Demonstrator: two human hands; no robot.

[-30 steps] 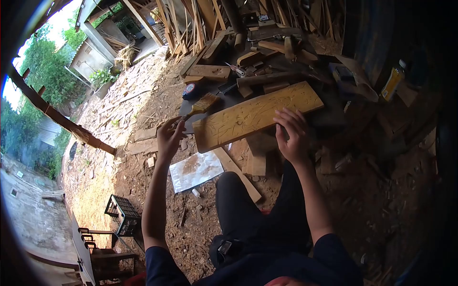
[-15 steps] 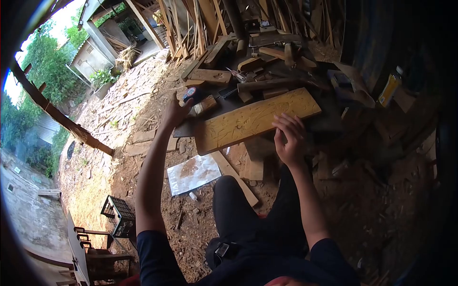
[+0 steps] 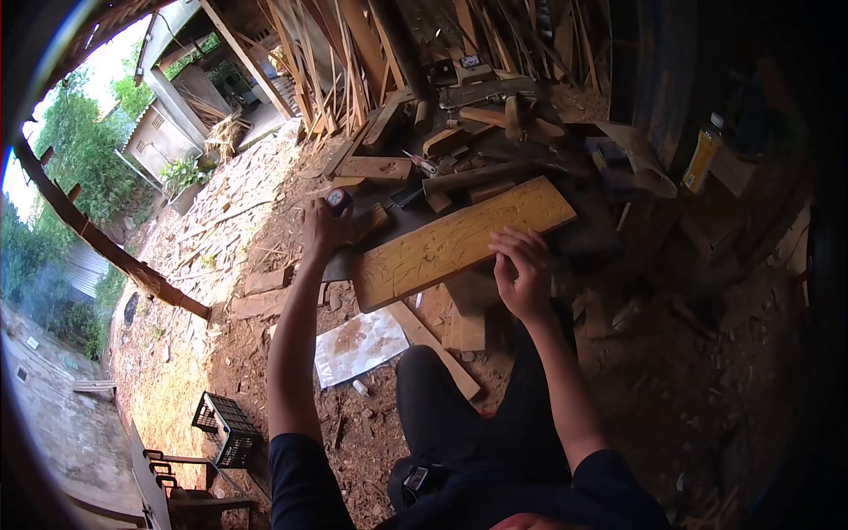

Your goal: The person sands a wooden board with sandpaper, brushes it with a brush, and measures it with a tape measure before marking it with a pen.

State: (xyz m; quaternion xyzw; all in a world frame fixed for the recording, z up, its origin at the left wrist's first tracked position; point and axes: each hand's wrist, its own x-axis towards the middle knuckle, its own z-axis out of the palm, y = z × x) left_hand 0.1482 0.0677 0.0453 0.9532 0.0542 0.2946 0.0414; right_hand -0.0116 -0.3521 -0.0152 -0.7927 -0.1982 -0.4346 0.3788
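A long yellowish board (image 3: 464,240) with carved or drawn lines on its face lies slanted on the dark work table, its near left end jutting over the edge. My right hand (image 3: 523,272) rests at the board's near edge, fingers lightly bent over the top face and the thumb apart. Beyond the board's left end, my left hand (image 3: 327,231) has fingers and thumb around a dark, round-faced tape measure (image 3: 337,201) with a red and white label. A small wooden block (image 3: 378,217) beside that hand is partly hidden by it.
Wood offcuts (image 3: 375,168), pliers-like tool (image 3: 421,162) and a dark curved wooden piece (image 3: 481,175) crowd the table. A yellow bottle (image 3: 704,152) stands at right. On the ground lie a white sheet (image 3: 360,348) and a plank (image 3: 437,349); a black crate (image 3: 228,430) sits at left.
The view has shifted, so the table appears lower and slightly left. My left hand stays at the tape measure and covers more of the small block; my right hand remains on the board.
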